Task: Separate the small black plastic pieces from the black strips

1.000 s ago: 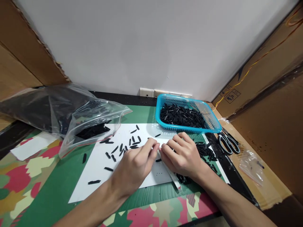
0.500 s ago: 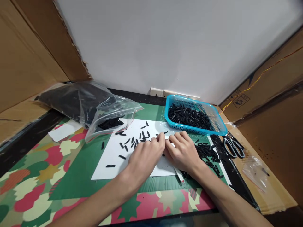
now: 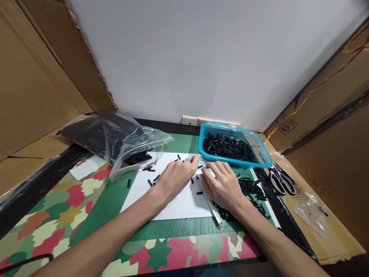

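My left hand (image 3: 178, 174) is over the white sheet (image 3: 173, 209), its fingers curled inward; whatever they hold is hidden behind the knuckles. Close beside it, my right hand (image 3: 223, 184) has bent fingers, with the fingertips mostly out of sight. A narrow white strip (image 3: 212, 211) runs out from under the right hand toward the front edge. Small black pieces (image 3: 200, 193) lie scattered on the sheet between and around my hands. To the right of my right hand sits a loose heap of similar black pieces (image 3: 250, 188).
Behind my right hand stands a blue basket (image 3: 236, 164) full of black pieces. An open plastic bag (image 3: 100, 132) with black contents rests at the back left. Scissors (image 3: 281, 181) and a small clear bag (image 3: 311, 215) lie at the right, near cardboard walls (image 3: 325, 142).
My hands have moved slightly apart, and a gap now shows between them. More of the white strip is visible. The whole view has shifted a little.
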A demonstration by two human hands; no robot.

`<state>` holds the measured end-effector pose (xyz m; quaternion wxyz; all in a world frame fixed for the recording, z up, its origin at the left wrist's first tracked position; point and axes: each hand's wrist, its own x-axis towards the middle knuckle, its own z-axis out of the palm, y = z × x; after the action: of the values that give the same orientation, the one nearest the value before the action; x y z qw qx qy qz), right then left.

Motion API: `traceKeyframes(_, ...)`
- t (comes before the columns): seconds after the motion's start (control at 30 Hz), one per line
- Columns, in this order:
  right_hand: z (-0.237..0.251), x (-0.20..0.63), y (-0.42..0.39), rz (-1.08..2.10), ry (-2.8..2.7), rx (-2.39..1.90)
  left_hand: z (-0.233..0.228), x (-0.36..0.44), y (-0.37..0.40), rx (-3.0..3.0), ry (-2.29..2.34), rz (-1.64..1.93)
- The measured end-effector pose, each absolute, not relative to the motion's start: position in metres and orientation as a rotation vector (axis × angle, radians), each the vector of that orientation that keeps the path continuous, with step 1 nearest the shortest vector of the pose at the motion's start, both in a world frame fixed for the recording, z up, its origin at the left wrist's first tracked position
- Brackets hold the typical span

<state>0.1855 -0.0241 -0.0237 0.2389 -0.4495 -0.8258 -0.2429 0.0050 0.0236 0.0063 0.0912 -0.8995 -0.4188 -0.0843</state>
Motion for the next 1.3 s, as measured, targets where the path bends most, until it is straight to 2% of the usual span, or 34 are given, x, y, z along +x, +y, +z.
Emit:
traceKeyframes(0.5, -0.023, 0.196, -0.018, -0.695, -2.196, -1.106, 0.007, -0.009, 0.094, -2.719, -0.92, -0.803)
traceKeyframes(0.67, -0.01, 0.203, -0.007, -0.808, -2.266, -0.858, -0.008, -0.022, 0.066, -2.746, -0.693, -0.805)
traceKeyframes(0.83, -0.005, 0.193, 0.003, -0.832, -2.313, -0.888, -0.007, -0.033, 0.041, -2.746, -0.543, -0.652)
traceKeyframes(1.03, -0.011, 0.186, -0.004, -0.68, -2.28, -0.957, -0.006, -0.029, 0.025, -2.687, -0.542, -0.609)
traceKeyframes(1.2, -0.012, 0.195, -0.014, -0.405, -2.18, -0.897, -0.016, -0.031, 0.022, -2.713, -0.485, -0.766)
traceKeyframes(1.3, -0.012, 0.199, -0.017, -0.37, -2.141, -0.757, -0.015, -0.034, 0.023, -2.722, -0.411, -0.873)
